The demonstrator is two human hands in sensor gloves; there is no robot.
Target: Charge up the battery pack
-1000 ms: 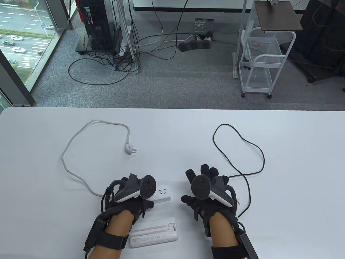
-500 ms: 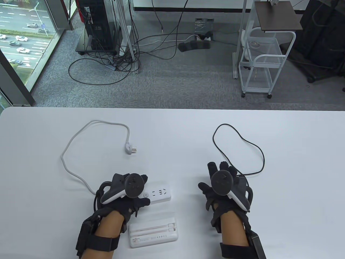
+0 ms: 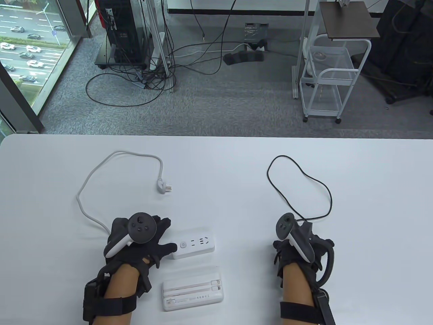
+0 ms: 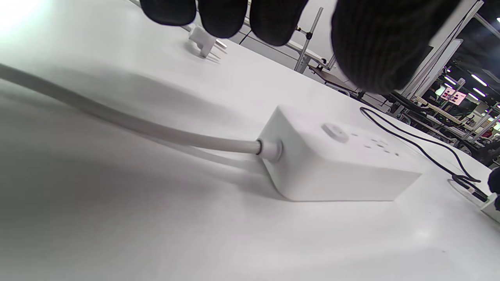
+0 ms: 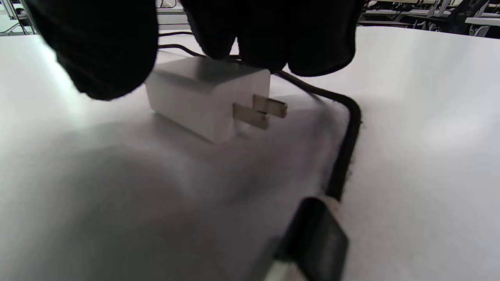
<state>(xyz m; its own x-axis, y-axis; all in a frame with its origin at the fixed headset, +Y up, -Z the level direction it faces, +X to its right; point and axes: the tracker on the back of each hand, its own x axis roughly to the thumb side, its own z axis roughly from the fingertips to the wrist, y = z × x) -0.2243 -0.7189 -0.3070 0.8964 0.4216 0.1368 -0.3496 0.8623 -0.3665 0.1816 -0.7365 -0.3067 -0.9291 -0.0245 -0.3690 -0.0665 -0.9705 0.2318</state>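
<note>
Change: the left hand (image 3: 140,245) has slid left off the white rectangular power strip (image 3: 194,244); the right hand (image 3: 297,252) has dropped back towards the table's near edge.
Left hand: fingers spread, thumb tip touching the strip's left end.
Right hand: fingers curled over the white cube-shaped wall charger (image 5: 209,95); whether they touch it cannot be told.
Charger: prongs point towards the wrist.
Battery pack: the white slab-shaped battery pack (image 3: 192,291) lies just right of the left wrist, long axis left-right.
Cable: the thin black cable (image 3: 301,189) loops beyond the right hand.

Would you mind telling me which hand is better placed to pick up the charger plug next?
Right. The right hand is directly over the white charger plug, fingers around it. The left hand is by the power strip.
</note>
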